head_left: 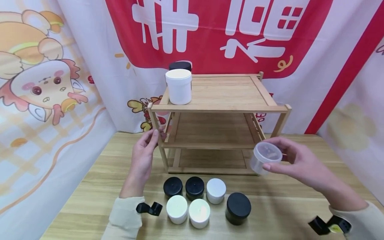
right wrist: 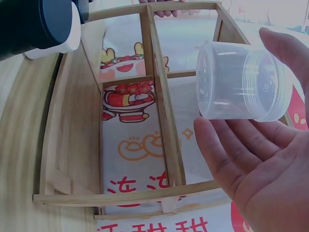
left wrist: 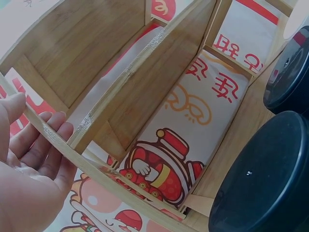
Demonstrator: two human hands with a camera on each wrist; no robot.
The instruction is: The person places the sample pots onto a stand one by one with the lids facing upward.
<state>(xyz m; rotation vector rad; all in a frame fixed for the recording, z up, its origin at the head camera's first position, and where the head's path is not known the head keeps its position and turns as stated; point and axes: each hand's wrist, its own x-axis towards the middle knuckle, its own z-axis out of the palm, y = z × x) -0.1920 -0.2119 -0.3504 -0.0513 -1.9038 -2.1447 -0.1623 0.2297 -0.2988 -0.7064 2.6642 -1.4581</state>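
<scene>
A wooden three-tier shelf [head_left: 228, 93] stands on the table. My left hand [head_left: 143, 153] holds its left front post [left wrist: 53, 133], with the thumb on one side and the fingers on the other. In my right hand [head_left: 303, 165] is a clear plastic jar [head_left: 264, 158], gripped between thumb and fingers beside the shelf's right front. The right wrist view shows the clear jar [right wrist: 236, 82] lying sideways across the fingers; I see nothing inside it. On the top tier, at the left, a white jar [head_left: 179, 87] stands before a black-lidded jar [head_left: 180, 65], which it partly hides.
In front of the shelf, two small black jars [head_left: 173, 186] and three white jars [head_left: 177, 208] are grouped on the wooden table [head_left: 90, 186]. A larger black jar [head_left: 238, 207] stands to their right. Printed cloth [head_left: 210, 40] hangs behind and at both sides.
</scene>
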